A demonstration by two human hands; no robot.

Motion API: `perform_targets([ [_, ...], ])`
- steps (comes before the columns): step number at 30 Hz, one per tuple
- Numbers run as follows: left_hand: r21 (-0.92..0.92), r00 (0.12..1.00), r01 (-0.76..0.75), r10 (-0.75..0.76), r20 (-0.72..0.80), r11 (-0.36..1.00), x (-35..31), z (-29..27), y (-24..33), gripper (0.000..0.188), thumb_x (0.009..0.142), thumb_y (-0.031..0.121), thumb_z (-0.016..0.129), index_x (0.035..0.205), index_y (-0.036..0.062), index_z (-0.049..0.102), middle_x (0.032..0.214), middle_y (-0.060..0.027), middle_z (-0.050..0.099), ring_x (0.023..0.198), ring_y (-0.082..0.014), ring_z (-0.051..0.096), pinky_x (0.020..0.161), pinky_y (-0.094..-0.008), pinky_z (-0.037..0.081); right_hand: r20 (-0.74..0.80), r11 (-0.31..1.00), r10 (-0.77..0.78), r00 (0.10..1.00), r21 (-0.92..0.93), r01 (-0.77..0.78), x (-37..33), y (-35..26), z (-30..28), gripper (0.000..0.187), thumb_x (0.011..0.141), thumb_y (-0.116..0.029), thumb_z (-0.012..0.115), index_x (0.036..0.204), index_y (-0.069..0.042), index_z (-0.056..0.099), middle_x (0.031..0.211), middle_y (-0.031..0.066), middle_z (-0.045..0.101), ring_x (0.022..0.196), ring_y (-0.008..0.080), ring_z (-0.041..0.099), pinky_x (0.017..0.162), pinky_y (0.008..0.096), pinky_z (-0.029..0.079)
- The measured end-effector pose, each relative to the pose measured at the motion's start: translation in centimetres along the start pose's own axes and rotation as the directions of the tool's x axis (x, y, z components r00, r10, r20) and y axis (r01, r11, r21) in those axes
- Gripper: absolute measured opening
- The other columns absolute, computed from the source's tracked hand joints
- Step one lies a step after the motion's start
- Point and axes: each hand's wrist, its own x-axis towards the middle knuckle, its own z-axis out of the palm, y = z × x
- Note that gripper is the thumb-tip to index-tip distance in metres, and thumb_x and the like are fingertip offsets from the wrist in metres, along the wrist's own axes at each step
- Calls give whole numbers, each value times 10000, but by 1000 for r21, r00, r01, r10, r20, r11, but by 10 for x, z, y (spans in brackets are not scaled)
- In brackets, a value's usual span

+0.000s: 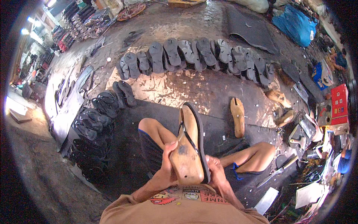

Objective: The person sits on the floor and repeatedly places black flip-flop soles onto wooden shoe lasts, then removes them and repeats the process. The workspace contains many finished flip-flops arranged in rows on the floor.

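Between my hands is a wooden shoe last (189,162) with a black flip-flop (199,138) fitted against its right side, the toe pointing away from me. The sandal's thin black strap runs across the wood. My left hand (167,164) is closed round the last's left side near the heel, thumb on top. On the other side my right hand (215,170) grips the sole's edge at the heel; its fingertips are partly hidden. Another wooden last (237,117) lies on the floor beyond my right knee.
A curved row of dark soles (171,54) stands ahead. Black sandals (89,119) are piled at the left beside leather-like sheets (67,108). At the right are more lasts (279,98), a knife (278,171), a red box (339,104) and a blue sack (296,24).
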Motion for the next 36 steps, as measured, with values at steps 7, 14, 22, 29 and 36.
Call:
perform_targets([
  [7,492,936,-331,215,278,805,3,24,1,821,905,350,732,1545,-48,407,1360,-191,622,1258,-287,623,1125,-428,489,187,944,234,954,189,-269,-13,-10,2,509,1083,-421,659,1419,-40,635,1352,99,713,1157,216,710,1014,380,588],
  [14,686,898,-344,438,41,641,54,32,0,816,973,408,808,1474,-82,390,1367,-225,582,1258,-268,606,1062,-384,525,-65,916,-396,916,-102,389,19,-17,32,764,1064,-534,654,1584,-55,364,1270,159,677,1157,265,682,1036,437,555],
  [22,934,855,-305,378,355,-187,33,15,11,364,1172,361,528,1114,16,631,980,-31,652,939,-147,612,821,-337,506,-162,995,-98,982,-5,98,-11,-63,35,646,873,-80,728,1476,5,512,1252,141,687,1130,286,697,1002,428,569],
  [29,558,972,-112,-25,232,822,35,-42,-13,328,1130,359,604,1285,75,655,1082,0,678,918,-141,623,795,-323,507,94,991,-125,988,-26,128,-37,-72,41,959,823,-93,760,1656,-62,285,1397,131,585,1307,288,591,1131,451,480],
  [36,399,937,-298,187,294,867,108,-104,-73,540,1096,375,640,1517,48,555,1438,-121,653,1333,-261,606,1149,-406,483,141,787,-400,905,-452,419,8,-60,62,1130,839,-93,749,1719,-106,39,1664,182,283,1537,350,359,1250,510,355],
])
